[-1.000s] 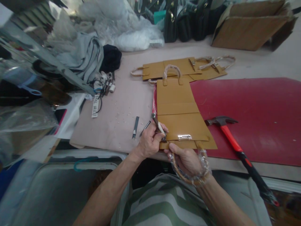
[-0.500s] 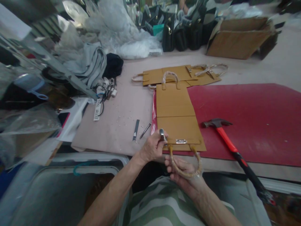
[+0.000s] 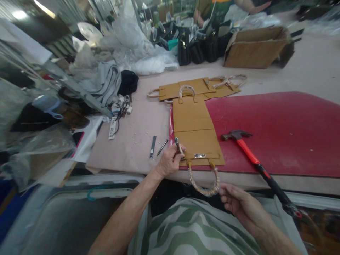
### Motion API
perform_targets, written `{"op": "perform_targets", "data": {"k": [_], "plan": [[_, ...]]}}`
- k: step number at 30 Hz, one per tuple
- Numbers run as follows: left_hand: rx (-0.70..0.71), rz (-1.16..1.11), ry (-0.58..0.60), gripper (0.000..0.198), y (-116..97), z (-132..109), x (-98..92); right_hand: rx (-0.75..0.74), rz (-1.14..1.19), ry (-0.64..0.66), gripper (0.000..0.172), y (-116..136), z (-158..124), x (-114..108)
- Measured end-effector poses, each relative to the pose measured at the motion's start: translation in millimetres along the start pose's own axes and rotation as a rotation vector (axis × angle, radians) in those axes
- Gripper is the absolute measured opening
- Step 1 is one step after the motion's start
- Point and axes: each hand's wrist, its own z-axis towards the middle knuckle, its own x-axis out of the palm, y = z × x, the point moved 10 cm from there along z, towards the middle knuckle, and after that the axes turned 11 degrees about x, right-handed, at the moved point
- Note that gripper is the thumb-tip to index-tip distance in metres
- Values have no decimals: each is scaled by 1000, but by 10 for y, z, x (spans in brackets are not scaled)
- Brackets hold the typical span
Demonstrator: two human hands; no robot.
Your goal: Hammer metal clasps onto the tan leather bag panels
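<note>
A tan leather bag panel (image 3: pixel 195 117) lies on a red mat at the table's front edge, a small metal clasp plate (image 3: pixel 200 156) near its lower end. Its near handle (image 3: pixel 203 191), wrapped in clear film, hangs past the edge. My left hand (image 3: pixel 171 157) is closed on a short metal tool (image 3: pixel 177 142) at the panel's lower left corner. Beside the handle's right side is my right hand (image 3: pixel 236 200), its fingers curled and the fingertips near the film; whether they pinch it is unclear.
A claw hammer (image 3: pixel 248 150) lies across the red mat (image 3: pixel 278 131). Left of the panel are a flat blade (image 3: pixel 153 146) and a thin metal rod (image 3: pixel 162 147). Behind lie more tan panels (image 3: pixel 186 86), black bags (image 3: pixel 196 46) and a cardboard box (image 3: pixel 252 47). Another person's arm shows at the top.
My right hand has moved from under the handle to its right side, and the handle now hangs lower. The view has shifted slightly. My left hand still holds the metal tool.
</note>
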Motion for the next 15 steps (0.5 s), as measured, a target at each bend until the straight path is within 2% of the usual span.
{"op": "perform_targets", "data": {"k": [4, 6, 9, 12, 15], "plan": [[21, 40, 30, 17, -40, -15, 34, -100, -98, -200, 33, 212, -145, -212], [27, 46, 30, 18, -48, -25, 40, -248, -263, -385, 38, 492, -292, -379], [36, 58, 14, 17, -53, -38, 36, -485, -630, -694, 40, 1005, -565, -580], [50, 74, 21, 16, -57, -49, 49, -724, -979, -864, 41, 1410, -695, -604], [61, 52, 21, 17, -49, -71, 60, -883, -1341, -899, 37, 1566, -600, -480]]}}
